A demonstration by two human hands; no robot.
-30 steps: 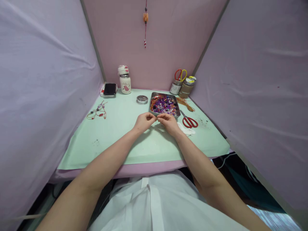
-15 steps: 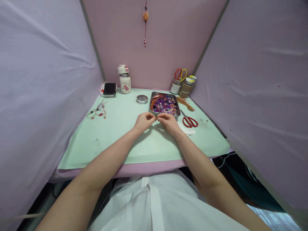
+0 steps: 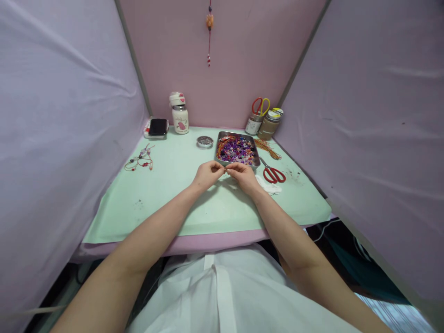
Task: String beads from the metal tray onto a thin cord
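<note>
My left hand (image 3: 207, 175) and my right hand (image 3: 243, 177) meet over the green mat (image 3: 166, 194), fingertips pinched together just in front of a metal tray (image 3: 218, 151) full of purple, pink and red beads. Both hands are closed in a pinch on something very small between them; I cannot make out what it is. Red-handled scissors (image 3: 273, 175) lie just right of my right hand, beside a bit of white tissue (image 3: 270, 188).
A small round tin (image 3: 205, 141), a white bottle (image 3: 181, 120) and a phone (image 3: 157, 127) stand at the back left. Two jars (image 3: 264, 125) with scissors stand back right, orange cords (image 3: 268, 149) near them. Beaded strings (image 3: 140, 160) lie left. Fabric walls enclose the table.
</note>
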